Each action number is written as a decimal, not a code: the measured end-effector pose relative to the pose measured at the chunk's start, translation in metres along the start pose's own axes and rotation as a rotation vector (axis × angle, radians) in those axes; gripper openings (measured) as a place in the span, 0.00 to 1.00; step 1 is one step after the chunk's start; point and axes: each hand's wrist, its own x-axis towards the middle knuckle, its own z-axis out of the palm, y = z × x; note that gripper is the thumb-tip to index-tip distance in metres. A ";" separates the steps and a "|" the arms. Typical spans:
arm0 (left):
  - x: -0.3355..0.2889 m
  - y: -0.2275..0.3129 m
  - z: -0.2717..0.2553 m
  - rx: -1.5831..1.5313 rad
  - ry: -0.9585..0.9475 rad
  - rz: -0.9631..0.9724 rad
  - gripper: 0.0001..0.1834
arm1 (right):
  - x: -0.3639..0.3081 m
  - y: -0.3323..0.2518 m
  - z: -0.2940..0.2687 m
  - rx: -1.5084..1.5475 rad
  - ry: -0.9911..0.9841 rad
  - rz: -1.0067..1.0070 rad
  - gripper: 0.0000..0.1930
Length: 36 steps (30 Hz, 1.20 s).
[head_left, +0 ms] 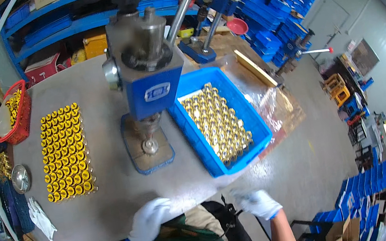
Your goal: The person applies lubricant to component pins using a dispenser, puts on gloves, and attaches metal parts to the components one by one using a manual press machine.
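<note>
Left hand [149, 222] before press [155, 88], fingers loosely extended, seemingly empty; right hand [261, 204] blurred, cannot tell openness, hold. Careless leftward sweep could topple yellow-topped pieces [64, 153] left of press.

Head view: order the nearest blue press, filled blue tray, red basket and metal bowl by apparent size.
Nearest blue press, perhaps enlarged by nearness
Filled blue tray
Red basket
Metal bowl
</note>
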 end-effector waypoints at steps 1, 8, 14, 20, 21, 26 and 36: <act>0.018 0.014 0.014 0.031 0.034 0.084 0.12 | 0.004 -0.027 -0.016 0.150 0.321 0.075 0.17; 0.142 0.084 0.104 0.705 -0.178 0.689 0.30 | 0.149 0.043 -0.120 0.250 0.919 0.111 0.17; 0.138 0.075 0.094 0.798 -0.340 0.620 0.32 | 0.126 0.030 -0.107 0.307 0.786 0.123 0.17; 0.117 0.056 0.064 0.622 -0.146 0.706 0.27 | 0.174 -0.094 -0.105 -0.498 0.845 -0.554 0.19; 0.111 0.052 0.057 0.562 -0.115 0.663 0.26 | 0.204 -0.109 -0.102 -0.550 0.690 -0.401 0.18; 0.069 0.047 -0.005 0.481 -0.068 0.404 0.18 | 0.337 -0.095 -0.131 -0.679 0.548 0.202 0.16; 0.015 0.019 -0.073 0.446 0.259 0.122 0.15 | 0.333 -0.098 -0.132 -0.452 0.681 0.016 0.17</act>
